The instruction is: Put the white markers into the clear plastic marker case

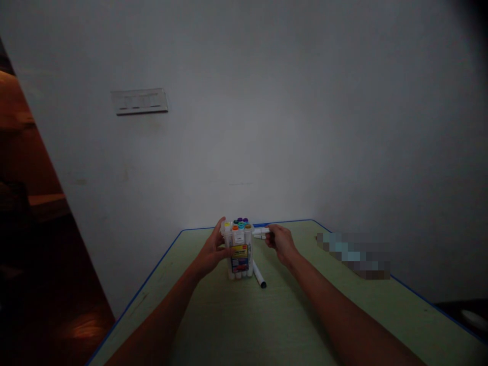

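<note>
A clear plastic case point(239, 254) of markers with coloured ends, several of them, stands upright on the green table point(229, 315). My left hand point(212, 250) is wrapped round the case's left side, its thumb on the front. Just right of the case, my right hand point(280, 240) pinches a white marker point(261, 231) that points left towards the case. Another white piece shows just under that marker; what it is cannot be made out. A white marker with a dark end point(259, 275) lies on the table by the case's lower right.
Behind the table rises a grey wall point(244, 127) with a switch plate point(140, 101) at the upper left. A blurred, pixelated flat object point(353, 255) lies near the table's right edge. A dark reddish area shows at the far left.
</note>
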Demonstrator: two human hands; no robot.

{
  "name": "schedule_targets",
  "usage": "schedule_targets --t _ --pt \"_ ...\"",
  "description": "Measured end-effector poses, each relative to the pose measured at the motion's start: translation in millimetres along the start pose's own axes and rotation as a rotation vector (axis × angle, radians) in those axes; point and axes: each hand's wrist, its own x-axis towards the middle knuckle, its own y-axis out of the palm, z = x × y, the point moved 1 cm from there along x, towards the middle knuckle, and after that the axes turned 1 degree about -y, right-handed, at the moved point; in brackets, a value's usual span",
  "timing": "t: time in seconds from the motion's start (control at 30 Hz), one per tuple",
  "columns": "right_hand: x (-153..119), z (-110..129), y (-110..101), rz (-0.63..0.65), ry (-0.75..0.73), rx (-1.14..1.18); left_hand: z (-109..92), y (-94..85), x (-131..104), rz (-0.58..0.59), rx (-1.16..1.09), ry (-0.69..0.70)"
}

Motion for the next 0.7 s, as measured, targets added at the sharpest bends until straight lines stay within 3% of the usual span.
schedule_targets --t 0.7 --pt "3.3 -3.8 -0.8 -0.008 0.002 0.001 0.0 0.5 -0.1 -0.006 -0.02 -0.016"
